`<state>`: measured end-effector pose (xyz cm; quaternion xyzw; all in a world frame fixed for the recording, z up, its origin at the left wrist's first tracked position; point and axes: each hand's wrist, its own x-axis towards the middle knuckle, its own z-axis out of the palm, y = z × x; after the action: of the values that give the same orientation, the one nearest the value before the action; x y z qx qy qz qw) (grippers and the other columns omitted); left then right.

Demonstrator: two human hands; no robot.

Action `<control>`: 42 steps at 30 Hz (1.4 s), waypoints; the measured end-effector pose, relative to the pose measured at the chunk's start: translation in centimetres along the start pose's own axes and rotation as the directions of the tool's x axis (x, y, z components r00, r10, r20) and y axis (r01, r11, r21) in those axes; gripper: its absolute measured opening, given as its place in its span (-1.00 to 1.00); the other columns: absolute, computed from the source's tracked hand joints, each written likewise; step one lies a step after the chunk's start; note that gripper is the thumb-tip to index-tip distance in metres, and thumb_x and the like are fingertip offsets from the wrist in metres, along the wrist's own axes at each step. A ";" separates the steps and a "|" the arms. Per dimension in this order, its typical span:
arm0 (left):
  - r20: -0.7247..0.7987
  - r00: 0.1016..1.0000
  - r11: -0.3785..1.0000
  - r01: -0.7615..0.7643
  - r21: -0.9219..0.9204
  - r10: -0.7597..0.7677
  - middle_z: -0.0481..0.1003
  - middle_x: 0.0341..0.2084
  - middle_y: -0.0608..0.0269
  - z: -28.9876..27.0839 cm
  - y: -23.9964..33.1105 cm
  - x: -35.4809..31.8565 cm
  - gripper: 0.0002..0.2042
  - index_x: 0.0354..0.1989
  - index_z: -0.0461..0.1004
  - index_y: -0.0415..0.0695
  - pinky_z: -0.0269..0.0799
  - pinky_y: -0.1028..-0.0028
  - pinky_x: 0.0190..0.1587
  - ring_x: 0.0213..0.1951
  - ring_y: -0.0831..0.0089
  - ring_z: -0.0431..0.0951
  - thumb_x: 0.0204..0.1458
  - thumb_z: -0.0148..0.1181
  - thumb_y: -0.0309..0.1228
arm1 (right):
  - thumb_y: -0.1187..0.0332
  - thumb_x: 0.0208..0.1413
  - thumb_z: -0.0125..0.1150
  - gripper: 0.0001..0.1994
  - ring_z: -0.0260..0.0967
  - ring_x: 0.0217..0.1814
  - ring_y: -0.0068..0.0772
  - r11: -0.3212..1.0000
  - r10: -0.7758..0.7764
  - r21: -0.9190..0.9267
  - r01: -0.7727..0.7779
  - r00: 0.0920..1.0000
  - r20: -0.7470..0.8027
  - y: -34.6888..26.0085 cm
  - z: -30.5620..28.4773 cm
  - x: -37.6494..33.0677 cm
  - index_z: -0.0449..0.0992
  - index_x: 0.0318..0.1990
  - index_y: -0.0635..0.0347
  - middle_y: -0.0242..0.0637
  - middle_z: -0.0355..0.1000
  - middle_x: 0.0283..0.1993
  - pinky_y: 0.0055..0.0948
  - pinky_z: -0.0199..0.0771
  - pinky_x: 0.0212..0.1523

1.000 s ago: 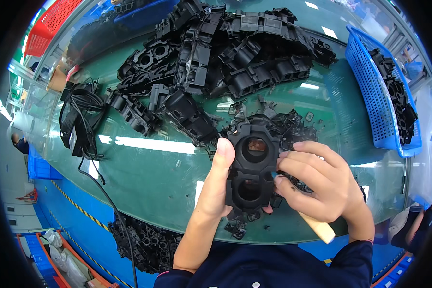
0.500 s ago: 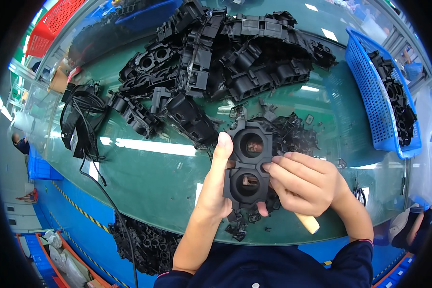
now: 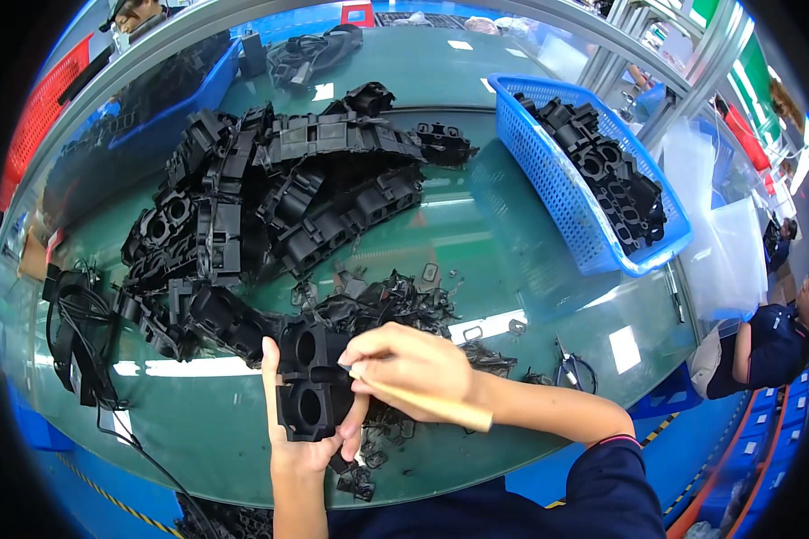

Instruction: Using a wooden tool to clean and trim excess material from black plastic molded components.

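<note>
My left hand (image 3: pixel 289 446) is closed around a black moulded plastic part (image 3: pixel 308 377) with two round openings, holding it over the near edge of the table. The thumb lies along the part's left side, and fingertips show at its lower right. In my right hand (image 3: pixel 415 368) is a slim hand tool with a pale yellow handle (image 3: pixel 440 406), gripped like a pen. Its tip meets the part's right side between the two openings; the exact shape of the tip is too small to make out. Black plastic scraps (image 3: pixel 391 305) lie just beyond the part.
A large pile of similar black parts (image 3: pixel 234 198) covers the left back of the green table (image 3: pixel 476 260). At right stands a blue basket (image 3: pixel 593 234) of black parts. Cutting pliers (image 3: pixel 573 368) lie right of my forearm, a coiled black cable (image 3: pixel 81 332) at left. Another person (image 3: pixel 764 350) is far right.
The view has swung to the right, so the table's things sit further left. The part is tilted differently, and the tool's tip now rests against its right side.
</note>
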<state>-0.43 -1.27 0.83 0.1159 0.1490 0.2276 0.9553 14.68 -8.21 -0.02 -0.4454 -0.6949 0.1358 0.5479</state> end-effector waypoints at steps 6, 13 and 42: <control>0.199 0.980 0.990 -0.038 0.138 0.010 0.40 -0.66 -0.04 -0.8 0.4 -0.2 -0.06 -0.30 0.31 -0.46 0.41 0.41 -0.79 -0.77 0.25 0.40 -0.08 -0.52 0.42 | 0.57 0.05 0.10 -0.93 0.44 -0.27 -0.37 0.788 0.393 0.568 -0.237 0.904 -0.167 -0.9 -1.5 1.9 0.33 -0.36 0.34 0.03 0.38 -0.22 -0.45 0.52 -0.23; 0.160 0.958 0.881 -0.281 0.381 0.237 0.44 -0.48 -0.03 -0.7 0.0 -1.2 -0.09 -0.18 0.30 -0.35 0.50 0.44 -0.63 -0.62 0.28 0.50 -0.08 -0.52 0.42 | 0.56 -0.20 0.31 -0.82 0.45 -0.36 -0.31 0.990 -0.137 0.028 0.137 0.991 -0.002 -1.8 -1.5 2.3 0.48 -0.37 0.29 -0.14 0.44 -0.29 -0.49 0.44 -0.40; -0.021 0.936 0.790 -0.284 0.543 0.351 0.42 -0.40 0.02 0.3 -1.0 -1.6 -0.07 -0.15 0.25 -0.38 0.55 0.41 -0.65 -0.60 0.28 0.53 -0.12 -0.47 0.45 | 0.51 -0.28 0.27 -0.84 0.41 -0.40 -0.22 0.860 -0.363 -0.280 0.426 0.897 0.250 -1.9 -1.8 2.9 0.43 -0.47 0.33 -0.13 0.39 -0.36 -0.38 0.48 -0.40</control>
<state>-1.24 -2.96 1.20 0.3854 0.2419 0.3411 0.8225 15.40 -7.63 3.74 -0.3628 -0.8331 -0.0557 0.4138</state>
